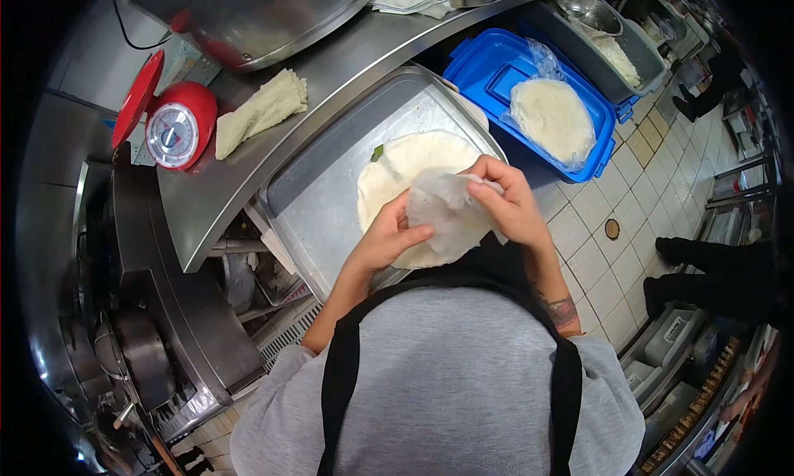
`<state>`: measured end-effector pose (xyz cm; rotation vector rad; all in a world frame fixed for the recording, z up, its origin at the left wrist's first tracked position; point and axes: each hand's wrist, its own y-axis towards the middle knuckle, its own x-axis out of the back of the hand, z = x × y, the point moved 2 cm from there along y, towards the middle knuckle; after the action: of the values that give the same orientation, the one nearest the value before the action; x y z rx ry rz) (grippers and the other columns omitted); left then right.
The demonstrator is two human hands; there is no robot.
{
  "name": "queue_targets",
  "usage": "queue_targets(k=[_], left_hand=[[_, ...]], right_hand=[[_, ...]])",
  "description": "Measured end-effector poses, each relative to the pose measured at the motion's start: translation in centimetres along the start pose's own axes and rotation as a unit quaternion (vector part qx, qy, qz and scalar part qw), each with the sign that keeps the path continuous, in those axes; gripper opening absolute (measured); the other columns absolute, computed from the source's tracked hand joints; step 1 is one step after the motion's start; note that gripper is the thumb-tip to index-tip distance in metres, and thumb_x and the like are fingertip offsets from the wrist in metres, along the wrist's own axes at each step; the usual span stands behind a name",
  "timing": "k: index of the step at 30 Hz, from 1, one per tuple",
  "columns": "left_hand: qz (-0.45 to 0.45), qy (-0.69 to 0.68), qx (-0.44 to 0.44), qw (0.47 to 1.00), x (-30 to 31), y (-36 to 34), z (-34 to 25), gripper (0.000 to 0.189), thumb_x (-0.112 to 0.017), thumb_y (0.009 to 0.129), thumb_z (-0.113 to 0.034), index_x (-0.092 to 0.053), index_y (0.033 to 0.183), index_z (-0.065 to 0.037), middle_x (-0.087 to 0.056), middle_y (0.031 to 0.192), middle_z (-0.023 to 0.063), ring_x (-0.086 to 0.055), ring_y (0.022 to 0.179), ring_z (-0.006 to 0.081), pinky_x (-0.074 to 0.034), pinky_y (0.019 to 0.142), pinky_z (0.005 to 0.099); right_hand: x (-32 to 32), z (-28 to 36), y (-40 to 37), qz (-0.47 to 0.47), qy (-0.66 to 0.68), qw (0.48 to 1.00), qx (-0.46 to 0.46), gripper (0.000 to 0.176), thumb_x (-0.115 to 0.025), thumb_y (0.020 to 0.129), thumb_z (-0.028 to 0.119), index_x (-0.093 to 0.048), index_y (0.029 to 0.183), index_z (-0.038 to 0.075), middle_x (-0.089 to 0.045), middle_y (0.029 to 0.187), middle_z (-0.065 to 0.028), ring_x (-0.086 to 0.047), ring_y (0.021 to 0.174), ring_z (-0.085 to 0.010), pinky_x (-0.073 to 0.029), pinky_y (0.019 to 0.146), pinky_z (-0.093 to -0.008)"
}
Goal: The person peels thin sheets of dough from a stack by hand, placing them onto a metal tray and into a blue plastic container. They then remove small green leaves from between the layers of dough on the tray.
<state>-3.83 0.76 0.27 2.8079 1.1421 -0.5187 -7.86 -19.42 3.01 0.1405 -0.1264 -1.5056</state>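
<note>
The left hand [389, 238] and the right hand [511, 201] both pinch a translucent sheet [447, 215], fingers curled shut on its edges. The sheet is held just above a round flatbread [397, 166], which lies on a metal tray [331, 186]

Overhead light is flooding the room evenly, and the centre is reading bright. The steel counter [331, 71] is returning soft streaks of glare at far left, and the tray [331, 186] is giving a dull sheen. The round dough [397, 166] is nearing white clipping. Shadows are falling weak and diffuse. The left hand [389, 238], right hand [511, 205] and thin sheet [451, 215] are rendering sharp. Fisheye distortion is bending the counter edge and the floor tiles [595, 244]. The corners are dropping into black vignette, and near-left detail is sinking into dimness.
</note>
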Motion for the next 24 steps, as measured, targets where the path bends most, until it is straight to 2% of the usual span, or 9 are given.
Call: queue_targets(k=[1, 7, 10, 11, 14, 17, 20, 21, 24], left_hand=[[-0.026, 0.098, 0.011, 0.995, 0.1, 0.1, 0.3, 0.038, -0.063, 0.09, -0.016, -0.054, 0.122, 0.002, -0.061, 0.116, 0.0084, -0.058, 0.101, 0.0131, -0.048, 0.086, 0.0281], [-0.104, 0.094, -0.042, 0.989, 0.2, 0.3, -1.1, 0.022, -0.054, 0.096, -0.014, -0.064, 0.106, 0.003, -0.067, 0.096, 0.0036, -0.06, 0.086, 0.0098, -0.049, 0.078, 0.0249], [-0.074, 0.142, -0.024, 0.987, 0.1, -0.4, -1.9, 0.023, -0.054, 0.096, -0.016, -0.065, 0.102, 0.003, -0.066, 0.086, 0.0007, -0.057, 0.077, 0.0075, -0.047, 0.07, 0.0232], [-0.067, 0.161, -0.039, 0.984, 0.0, -0.5, -1.9, 0.023, -0.053, 0.097, -0.016, -0.065, 0.101, 0.003, -0.064, 0.082, 0.0002, -0.055, 0.074, 0.007, -0.045, 0.067, 0.0231], [-0.051, 0.203, -0.083, 0.974, -0.6, -0.5, -1.7, 0.023, -0.053, 0.097, -0.016, -0.065, 0.096, 0.003, -0.06, 0.071, -0.001, -0.049, 0.065, 0.0056, -0.042, 0.059, 0.0232], [-0.056, 0.226, -0.115, 0.966, -1.1, -0.6, -1.9, 0.023, -0.053, 0.096, -0.017, -0.064, 0.091, 0.003, -0.055, 0.064, -0.001, -0.046, 0.06, 0.005, -0.039, 0.054, 0.0237], [-0.083, 0.259, -0.127, 0.954, -0.4, -0.8, -2.7, 0.025, -0.053, 0.096, -0.017, -0.061, 0.083, 0.003, -0.051, 0.061, -0.0012, -0.043, 0.059, 0.0046, -0.037, 0.052, 0.0235], [-0.095, 0.271, -0.131, 0.949, 0.3, -0.8, -3.2, 0.026, -0.053, 0.096, -0.017, -0.06, 0.081, 0.002, -0.05, 0.06, -0.0017, -0.042, 0.058, 0.0046, -0.036, 0.051, 0.0236], [-0.142, 0.289, -0.138, 0.937, 2.1, -1.2, -3.8, 0.03, -0.053, 0.096, -0.017, -0.058, 0.073, 0.0, -0.044, 0.059, -0.0038, -0.037, 0.057, 0.0042, -0.031, 0.05, 0.0228]], right_hand=[[-0.1, 0.0, 0.0, -0.001, -0.017, 1.0, 0.015, 0.012, -0.057, 0.091, 0.012, -0.054, 0.087, 0.002, -0.061, 0.088, -0.0009, -0.052, 0.082, -0.0058, -0.043, 0.075, -0.0221], [0.7, 0.7, -0.7, -0.011, 0.117, 0.992, -0.038, 0.02, -0.068, 0.082, 0.009, -0.056, 0.096, 0.001, -0.063, 0.096, -0.0039, -0.059, 0.093, -0.0098, -0.046, 0.083, -0.0268], [1.2, 1.3, -0.6, 0.069, -0.153, 0.985, 0.035, 0.038, -0.076, 0.075, 0.016, -0.058, 0.105, 0.0, -0.065, 0.099, -0.0096, -0.062, 0.095, -0.017, -0.047, 0.086, -0.0305], [1.2, 1.1, -0.7, 0.082, -0.187, 0.979, 0.019, 0.05, -0.081, 0.067, 0.017, -0.061, 0.109, 0.0, -0.066, 0.095, -0.0089, -0.062, 0.093, -0.0184, -0.046, 0.086, -0.0297], [0.1, 1.8, -0.4, 0.097, -0.166, 0.981, 0.012, 0.04, -0.078, 0.073, 0.023, -0.063, 0.102, 0.0, -0.068, 0.09, -0.0134, -0.065, 0.085, -0.0236, -0.049, 0.08, -0.0318], [-1.6, 1.1, -0.1, 0.113, -0.137, 0.983, -0.039, 0.028, -0.073, 0.079, 0.021, -0.064, 0.093, 0.0, -0.065, 0.077, -0.0119, -0.062, 0.072, -0.0186, -0.048, 0.069, -0.0297], [-2.0, 0.5, -0.3, 0.064, -0.09, 0.992, -0.066, 0.02, -0.068, 0.084, 0.019, -0.062, 0.084, -0.001, -0.059, 0.067, -0.0057, -0.053, 0.063, -0.0101, -0.044, 0.06, -0.0267], [-1.8, 0.1, -0.3, -0.001, -0.033, 0.999, -0.02, 0.02, -0.066, 0.086, 0.016, -0.06, 0.078, 0.0, -0.053, 0.064, 0.0008, -0.045, 0.063, -0.0049, -0.04, 0.056, -0.0239], [0.1, -0.5, -0.4, -0.087, -0.066, 0.994, -0.015, 0.02, -0.065, 0.087, 0.016, -0.058, 0.076, 0.0, -0.052, 0.064, 0.0039, -0.045, 0.064, -0.0031, -0.039, 0.056, -0.0227]])
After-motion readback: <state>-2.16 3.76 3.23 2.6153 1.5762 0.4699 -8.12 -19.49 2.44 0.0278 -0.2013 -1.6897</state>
